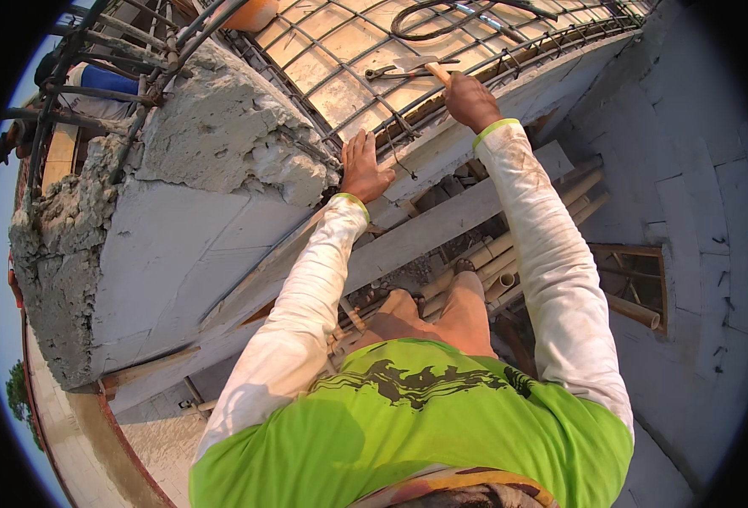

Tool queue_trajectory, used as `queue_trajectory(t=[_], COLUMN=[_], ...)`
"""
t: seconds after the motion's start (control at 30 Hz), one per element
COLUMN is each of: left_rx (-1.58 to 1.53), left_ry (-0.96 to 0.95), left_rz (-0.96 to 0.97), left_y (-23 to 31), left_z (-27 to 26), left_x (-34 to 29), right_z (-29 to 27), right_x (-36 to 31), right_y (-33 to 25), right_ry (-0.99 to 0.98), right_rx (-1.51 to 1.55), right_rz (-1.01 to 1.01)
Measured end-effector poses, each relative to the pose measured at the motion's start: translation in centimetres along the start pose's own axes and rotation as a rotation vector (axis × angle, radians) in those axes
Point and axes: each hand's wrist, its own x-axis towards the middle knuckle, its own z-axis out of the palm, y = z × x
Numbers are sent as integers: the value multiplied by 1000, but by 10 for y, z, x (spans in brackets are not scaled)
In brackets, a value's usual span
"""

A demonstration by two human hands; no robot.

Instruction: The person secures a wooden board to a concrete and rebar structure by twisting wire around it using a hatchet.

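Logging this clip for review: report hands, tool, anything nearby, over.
Right hand gripping wooden-handled grey metal hammer. Left hand open, at edge of dark steel rebar grid. Dark metal pincers right by hammer's head.

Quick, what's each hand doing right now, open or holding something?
Left hand: open, fingers extended, beside the dark steel rebar grid.
Right hand: closed, holding a pale wooden-handled metal hammer.
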Motion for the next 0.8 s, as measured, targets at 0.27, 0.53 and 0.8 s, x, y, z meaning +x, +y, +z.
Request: queue_trajectory(t=[0.27, 0.53, 0.8], left_rx=[-197, -175, -283], left_ry=[9, 213, 120], left_rz=[-63, -256, -356], left_y=[4, 23, 23], left_z=[-6, 4, -2], left_x=[-1, 5, 10], right_z=[20, 13, 0], right_x=[58, 65, 41], right_y=[-16, -32, -33], right_ry=[-57, -217, -119], right_rx=[-430, -528, -464], right_rz=[-116, -204, -440])
